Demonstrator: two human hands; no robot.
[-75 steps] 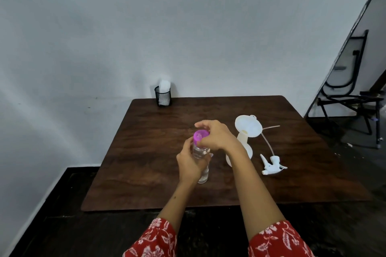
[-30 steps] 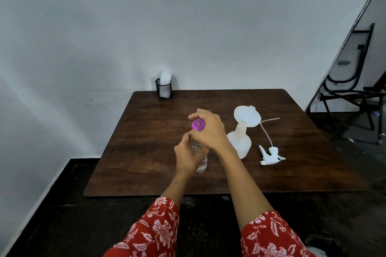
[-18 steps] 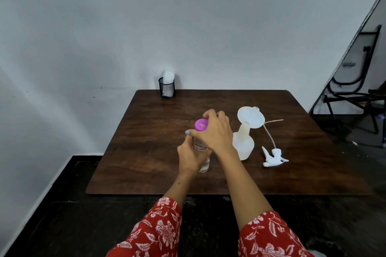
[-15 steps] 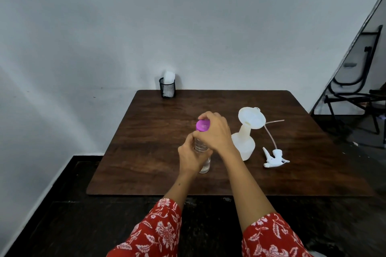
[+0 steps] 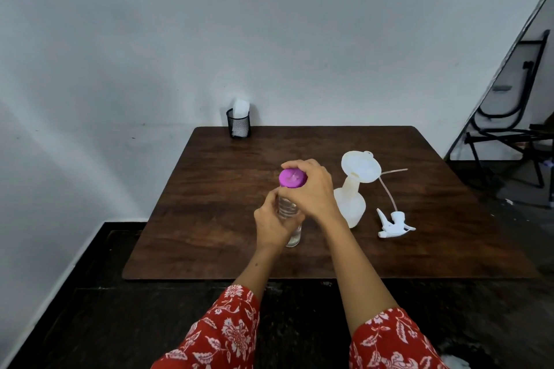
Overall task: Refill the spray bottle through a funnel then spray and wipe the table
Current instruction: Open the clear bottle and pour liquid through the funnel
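Head view: holding upright water bottle point(image 5: 289, 213) mid-tabletop point(image 5: 209, 219) in left hand point(image 5: 271, 223), right hand point(image 5: 311, 192) closing on purple cap point(image 5: 292, 178), funnel-topped spray bottle point(image 5: 350, 207) waiting just right, nearer right hand.

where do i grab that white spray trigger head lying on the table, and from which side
Grip the spray head across its round collar, coming straight down from above. It lies on its side on the table, right of the spray bottle with the funnel, so the thin trigger and nozzle stick out sideways. The dip tube trails toward the far edge; it looks bendy, so lift by the collar.
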